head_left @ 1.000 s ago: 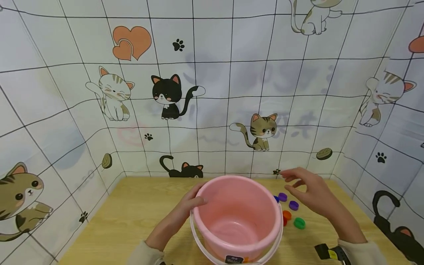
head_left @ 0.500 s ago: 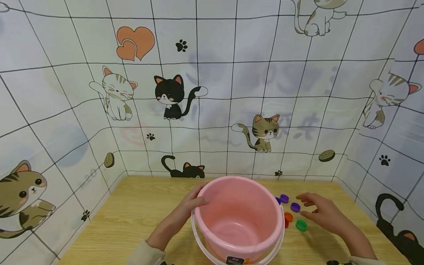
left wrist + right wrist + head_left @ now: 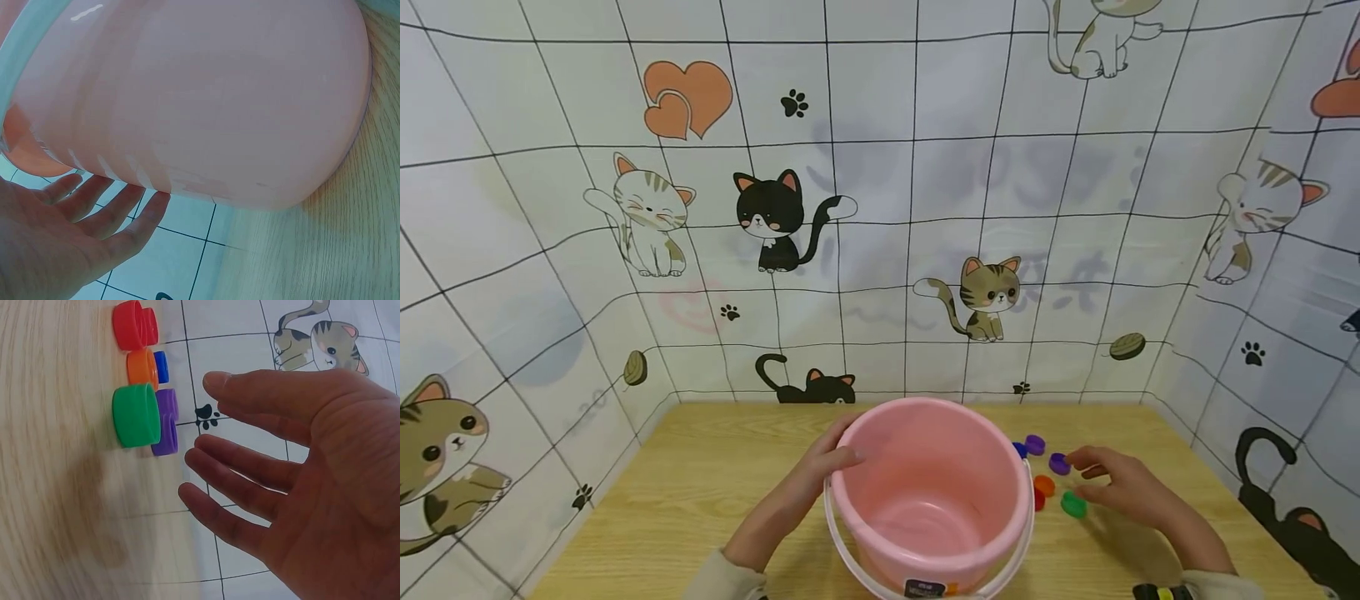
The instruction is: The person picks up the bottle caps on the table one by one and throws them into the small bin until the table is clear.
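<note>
A pink bucket with a pale handle stands on the table, its mouth tilted towards me. At its left side, my left hand grips the rim, thumb over the edge; in the left wrist view, its fingers lie along the outer wall. Small round plastic caps lie right of the bucket: a green cap, an orange cap, a red cap, a blue cap and two purple caps. My right hand hovers beside the green and purple ones, fingers loosely bent, holding nothing.
The light wood table ends at a cat-printed white grid sheet, which also rises on both sides. The bucket's handle hangs down around its front, and the bucket partly hides the red and blue caps.
My right hand has come down from above the table's far part to beside the caps, nearing the purple and green ones. The left hand and the bucket stay in place.
</note>
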